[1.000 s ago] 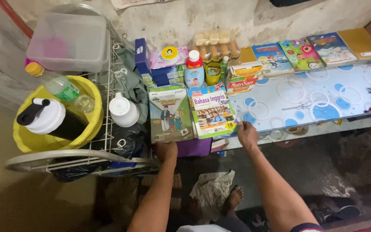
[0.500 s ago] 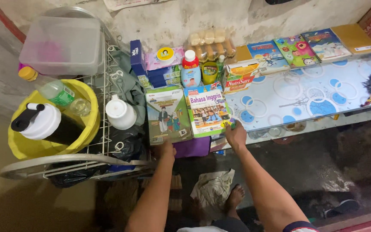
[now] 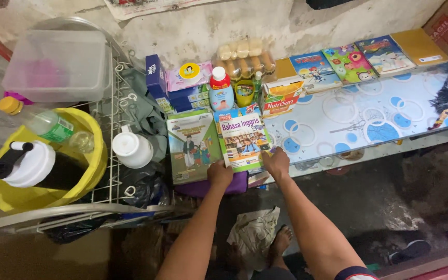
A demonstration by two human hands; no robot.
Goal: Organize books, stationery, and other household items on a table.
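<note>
Left hand [image 3: 220, 173]: gripping the near edge of the blue-and-yellow schoolbook [image 3: 242, 139], fingers curled over its lower left corner, just beside the green schoolbook [image 3: 192, 146]
Right hand [image 3: 276, 162]: on the same book's lower right corner, fingers pressed to the edge; whether they wrap under it I cannot tell
Book's place: flat at the front of the shelf, its near edge over a purple thing [image 3: 219, 185] beneath
Doing it well: I would keep both corners level and move the book straight, so it neither drags the green one nor bumps the orange carton [image 3: 280, 97] and small bottle [image 3: 220, 91] behind
Surface: a plastic cover with blue circles [image 3: 369, 114], a row of picture books [image 3: 351, 62] at the back against the wall
Room: to the far left a wire rack [image 3: 111, 155] with a yellow tub [image 3: 47, 184]; rough stained wall, dark wet-looking floor, the person's bare foot [image 3: 281, 241] below
</note>
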